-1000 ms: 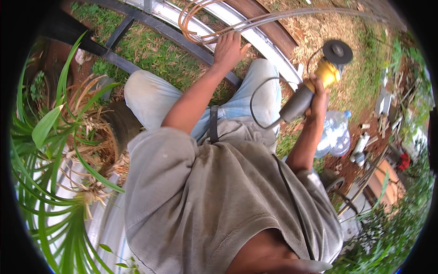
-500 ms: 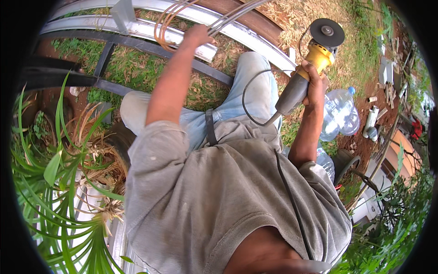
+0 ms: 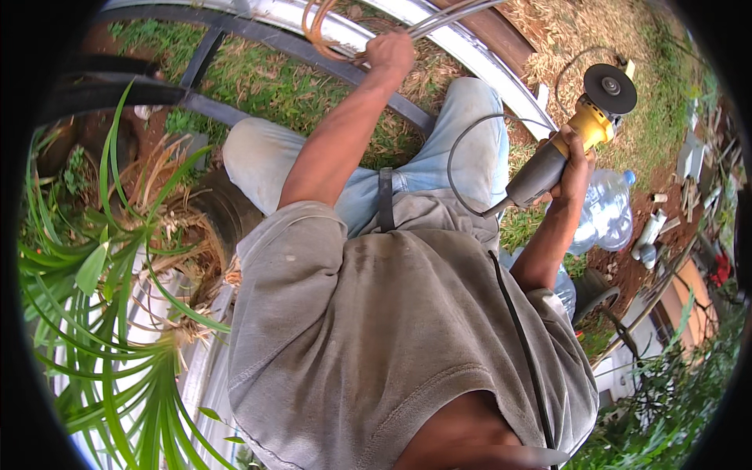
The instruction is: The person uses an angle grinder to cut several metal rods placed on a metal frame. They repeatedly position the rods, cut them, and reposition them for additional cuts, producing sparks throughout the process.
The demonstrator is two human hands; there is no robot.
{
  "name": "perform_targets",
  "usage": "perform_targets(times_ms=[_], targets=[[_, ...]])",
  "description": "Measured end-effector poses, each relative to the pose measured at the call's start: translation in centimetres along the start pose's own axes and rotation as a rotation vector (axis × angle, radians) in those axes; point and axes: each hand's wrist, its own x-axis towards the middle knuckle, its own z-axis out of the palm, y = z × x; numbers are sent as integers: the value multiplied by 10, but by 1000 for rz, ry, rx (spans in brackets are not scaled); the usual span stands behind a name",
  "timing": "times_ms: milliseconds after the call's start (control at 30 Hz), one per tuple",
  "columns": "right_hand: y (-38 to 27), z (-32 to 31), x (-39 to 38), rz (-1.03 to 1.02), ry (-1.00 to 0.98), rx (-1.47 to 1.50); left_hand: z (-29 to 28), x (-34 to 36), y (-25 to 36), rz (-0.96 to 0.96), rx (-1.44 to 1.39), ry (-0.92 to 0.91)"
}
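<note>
My left hand point(image 3: 390, 52) is closed around a bundle of thin grey metal rods point(image 3: 450, 18) that run off to the upper right. Loops of copper-coloured wire point(image 3: 315, 37) hang just left of that fist; whether they join the rods is hidden by the hand. Out to the right, my right hand point(image 3: 576, 166) grips a yellow and grey angle grinder point(image 3: 537, 174) by its body. Its dark cutting disc point(image 3: 611, 89) points up and away from me. A black cord leaves the grinder's rear end, near my shirt.
White metal profiles point(image 3: 501, 77) and a dark metal frame point(image 3: 305, 61) lie across the grass ahead of my knees. Large clear plastic bottles point(image 3: 607, 210) stand by my right forearm. A spiky green plant point(image 3: 117, 313) crowds the left side. Scattered scrap point(image 3: 650, 231) lies far right.
Both hands and the grinder sit farther right in the picture. My left hand, still around the rods, is slightly higher; the grinder is lower. The whole scene has shifted too.
</note>
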Motion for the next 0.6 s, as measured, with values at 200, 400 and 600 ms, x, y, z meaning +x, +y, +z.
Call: perform_targets(times_ms=[200, 400, 600], targets=[[-15, 21, -1, -65, -69, -100, 8, -10, 5, 18, -30, 86], [-26, 29, 4, -68, -57, -104, 25, -8, -6, 61, -62, 172], [-24, 30, -1, -70, -59, -79, 18, -14, 3, 42, -100, 252]])
